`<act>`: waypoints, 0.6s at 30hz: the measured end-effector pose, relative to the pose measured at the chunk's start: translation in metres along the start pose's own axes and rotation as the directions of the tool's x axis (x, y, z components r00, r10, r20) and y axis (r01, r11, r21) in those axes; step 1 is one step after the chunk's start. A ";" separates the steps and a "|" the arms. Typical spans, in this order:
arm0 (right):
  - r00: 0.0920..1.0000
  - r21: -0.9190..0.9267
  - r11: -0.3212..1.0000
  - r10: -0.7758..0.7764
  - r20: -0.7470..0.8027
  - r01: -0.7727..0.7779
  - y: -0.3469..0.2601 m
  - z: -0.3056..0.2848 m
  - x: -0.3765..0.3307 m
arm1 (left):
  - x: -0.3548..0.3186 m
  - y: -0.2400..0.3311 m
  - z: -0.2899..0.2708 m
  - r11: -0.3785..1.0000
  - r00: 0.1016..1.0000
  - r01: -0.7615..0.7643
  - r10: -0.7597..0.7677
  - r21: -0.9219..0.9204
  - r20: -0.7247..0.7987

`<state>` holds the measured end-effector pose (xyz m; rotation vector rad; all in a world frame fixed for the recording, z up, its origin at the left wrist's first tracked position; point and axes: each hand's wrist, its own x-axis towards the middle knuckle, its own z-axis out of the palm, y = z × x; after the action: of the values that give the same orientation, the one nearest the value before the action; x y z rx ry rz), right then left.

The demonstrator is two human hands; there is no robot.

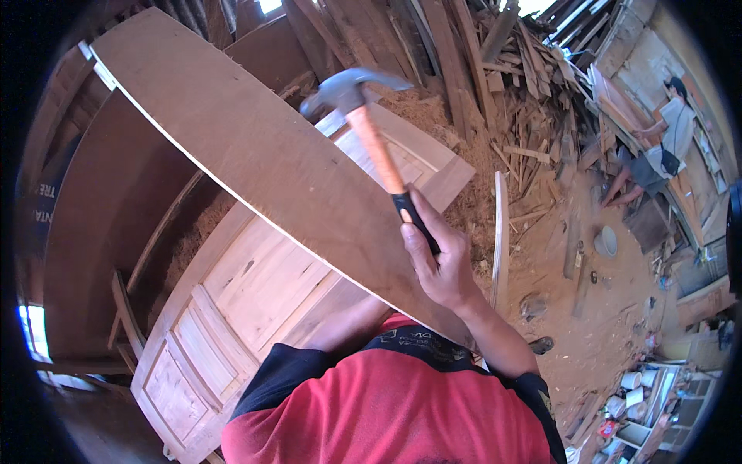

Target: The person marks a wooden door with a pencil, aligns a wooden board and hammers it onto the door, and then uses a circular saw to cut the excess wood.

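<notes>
Your right hand [437, 259] is clamped around the black grip at the bottom of a claw hammer [369, 127], fingers wrapped tight, with the orange-brown handle running up and to the left and the grey steel head raised at the far end, above the upper edge of the work. Right under the hammer a large thin plywood sheet [247, 147] slants from far left down to near right, its pale edge passing just beside your wrist. Your left hand is out of sight: only the left forearm [348, 325] shows, reaching under the sheet, so you cannot tell what it holds. Beneath the sheet lies a panelled wooden door [232, 309]. Far right, well apart from you, another person [657, 147] bends over boards, beyond a heap of scrap timber [510, 69] on the sawdust floor.
</notes>
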<state>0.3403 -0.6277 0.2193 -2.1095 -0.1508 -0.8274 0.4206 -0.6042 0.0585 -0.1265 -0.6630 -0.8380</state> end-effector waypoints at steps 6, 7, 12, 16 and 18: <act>0.981 0.059 0.980 0.190 0.028 -0.191 0.013 -0.024 -0.006 | 0.008 -0.024 0.006 1.000 1.000 0.012 -0.012 0.015 0.001; 0.962 0.150 0.951 0.269 0.039 -0.272 0.017 -0.032 -0.010 | 0.007 -0.033 0.008 1.000 1.000 0.018 -0.018 0.018 -0.001; 0.866 0.447 0.789 0.496 -0.060 -0.422 0.019 -0.111 -0.029 | 0.028 -0.062 0.010 0.999 1.000 0.003 -0.003 0.050 0.010; 0.817 0.350 0.844 0.507 -0.274 -0.406 0.035 -0.205 -0.071 | 0.067 -0.074 0.017 0.989 0.994 -0.026 0.041 0.148 -0.099; 0.757 0.370 0.851 0.510 -0.408 -0.374 0.040 -0.249 -0.092 | 0.101 -0.072 0.026 0.974 0.999 -0.033 0.040 0.222 -0.026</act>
<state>0.1581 -0.8234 0.2427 -1.5200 0.4820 -0.9562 0.4044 -0.7090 0.1282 0.0756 -0.7193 -0.7242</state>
